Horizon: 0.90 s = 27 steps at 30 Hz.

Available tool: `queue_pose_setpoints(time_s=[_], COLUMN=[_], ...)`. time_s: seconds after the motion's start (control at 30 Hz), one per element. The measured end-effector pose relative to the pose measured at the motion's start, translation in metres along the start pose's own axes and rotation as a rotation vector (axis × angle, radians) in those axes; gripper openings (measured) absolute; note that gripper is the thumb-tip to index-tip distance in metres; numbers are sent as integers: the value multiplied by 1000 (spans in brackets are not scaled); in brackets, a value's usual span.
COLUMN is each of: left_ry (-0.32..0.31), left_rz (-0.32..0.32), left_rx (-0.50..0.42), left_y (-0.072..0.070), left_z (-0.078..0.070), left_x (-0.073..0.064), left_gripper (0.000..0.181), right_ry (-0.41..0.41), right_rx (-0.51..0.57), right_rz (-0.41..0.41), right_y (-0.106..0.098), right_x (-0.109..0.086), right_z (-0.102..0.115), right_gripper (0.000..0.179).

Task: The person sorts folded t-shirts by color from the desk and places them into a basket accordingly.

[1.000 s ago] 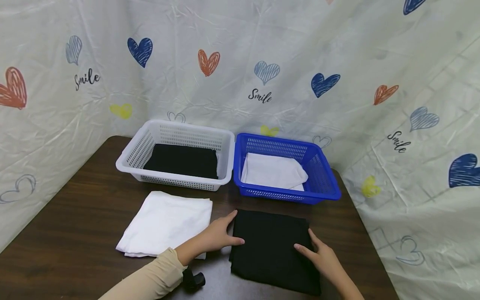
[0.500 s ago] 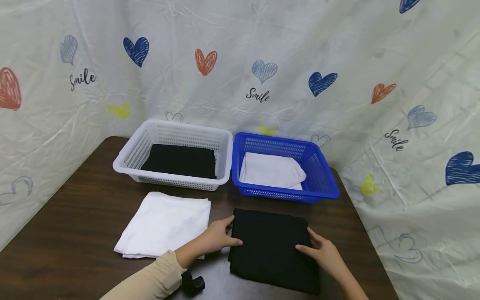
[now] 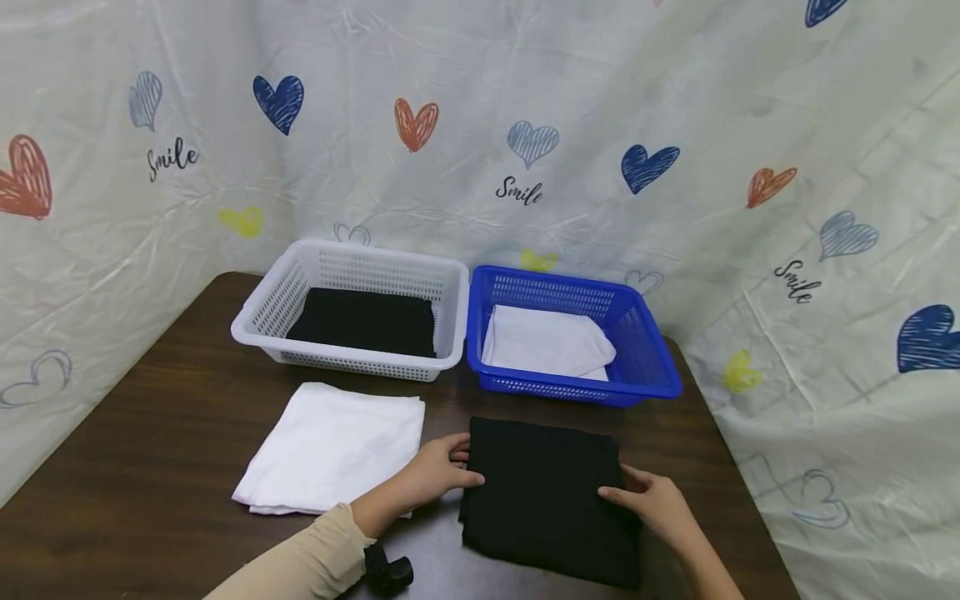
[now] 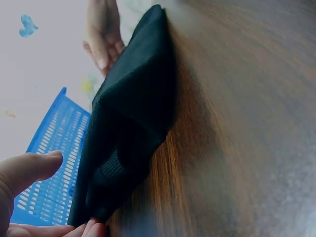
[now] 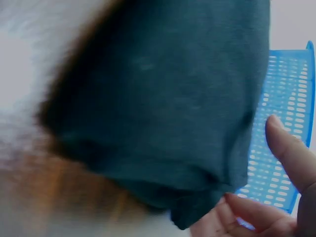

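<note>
A folded black cloth (image 3: 551, 504) lies on the table in front of the blue basket. At its left edge is my left hand (image 3: 431, 475), fingertips touching the side and thumb over the border. In the left wrist view that thumb (image 4: 34, 170) stands apart from the fabric, while the fingers (image 4: 89, 229) meet the cloth's corner. My right hand (image 3: 656, 504) is at the opposite edge, its thumb reaching over the top. The right wrist view has its fingers (image 5: 247, 212) at a loose corner and the thumb (image 5: 289, 153) lifted away. Folds hang open along the cloth's side.
A folded white cloth (image 3: 337, 450) lies left of the black one, close to my left forearm. Behind stand a white basket (image 3: 352, 363) holding black cloth and a blue basket (image 3: 570, 390) holding white cloth, side by side. A patterned curtain (image 3: 465, 75) hangs behind the table.
The left index finger has drawn back slightly from the far-left corner, and the fingers bend at the edge. My right hand has shifted slightly right. The black cloth stays in place.
</note>
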State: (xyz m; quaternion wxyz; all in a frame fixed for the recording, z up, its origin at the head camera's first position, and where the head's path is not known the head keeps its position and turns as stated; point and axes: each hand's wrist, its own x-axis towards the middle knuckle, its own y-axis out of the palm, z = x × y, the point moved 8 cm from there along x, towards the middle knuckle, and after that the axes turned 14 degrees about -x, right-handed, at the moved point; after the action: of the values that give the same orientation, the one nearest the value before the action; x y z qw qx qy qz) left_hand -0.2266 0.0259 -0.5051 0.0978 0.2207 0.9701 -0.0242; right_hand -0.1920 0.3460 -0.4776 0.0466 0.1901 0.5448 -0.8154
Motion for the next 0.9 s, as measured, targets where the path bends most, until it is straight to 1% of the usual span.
queue_pose_setpoints(time_s=[0.07,0.3,0.43,0.5,0.6,0.67,0.77,0.9], left_ry=[-5,-44,-65,-83,-103,-110,-110,-130], left_rz=[-5,-14,-19,-19,-16,-13,-13,-5], left_rx=[-10,-80,-142,-173,-214,-238,-278,-351], left_y=[0,1,2,2,2,3,3,5], left_z=[1,4,6,7,9,10,10,10], left_x=[1,4,7,8,8,8,9,10], left_gripper=[78,76,75,75,76,76,75,75], right_ry=[11,10,17,29,29,28,5,-40], right_rx=[2,-2,41,87,136,148,142,154], right_rz=[7,23,29,37,71,98,125,140], right_y=[0,4,6,7,9,10,10,10], right_x=[0,2,4,5,7,8,9,9], right_z=[-1,2,2,2,1,1,0,1], right_gripper=[90,93,91,88,85,85,83,73])
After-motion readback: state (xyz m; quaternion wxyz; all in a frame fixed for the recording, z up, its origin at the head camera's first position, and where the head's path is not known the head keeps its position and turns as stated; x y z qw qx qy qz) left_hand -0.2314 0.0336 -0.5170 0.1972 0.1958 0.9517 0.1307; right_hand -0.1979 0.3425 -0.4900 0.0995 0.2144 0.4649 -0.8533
